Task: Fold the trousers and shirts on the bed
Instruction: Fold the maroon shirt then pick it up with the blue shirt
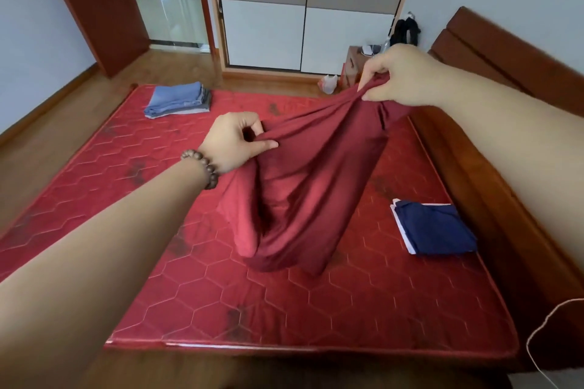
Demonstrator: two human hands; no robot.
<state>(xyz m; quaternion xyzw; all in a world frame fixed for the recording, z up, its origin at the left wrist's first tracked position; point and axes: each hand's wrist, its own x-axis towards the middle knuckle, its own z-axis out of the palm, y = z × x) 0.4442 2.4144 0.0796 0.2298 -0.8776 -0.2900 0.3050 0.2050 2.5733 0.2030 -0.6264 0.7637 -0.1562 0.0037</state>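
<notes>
- Your left hand (pixel 235 142) pinches one top corner of the dark red garment (pixel 303 196) between thumb and curled fingers; your right hand (pixel 401 76) pinches another bunched part of the top edge, higher and farther from you.
- Held this way the cloth hangs between the two grips and drapes down, with its lower end just touching or just above the bed (pixel 284 309); which, you cannot tell. Judged from the hang, you hold it up so it falls open and you can find its shape before laying it flat.
- It is still twisted near the right grip, so it likely needs a shake or a wider spread before any fold. Whether it is a shirt or trousers cannot be told yet.
- A folded stack (pixel 178 101), blue on top, sits at the far left corner of the bed, and a folded navy piece (pixel 434 227) lies near the right edge, both well apart from the red one. That leaves the middle as your folding space.
- The bed carries a red quilted mattress with a hexagon pattern, in a brown wooden frame.
- Beyond it stand a wardrobe (pixel 303 9) with pale sliding doors, a wood floor, and an open door (pixel 94 3) at the left.
</notes>
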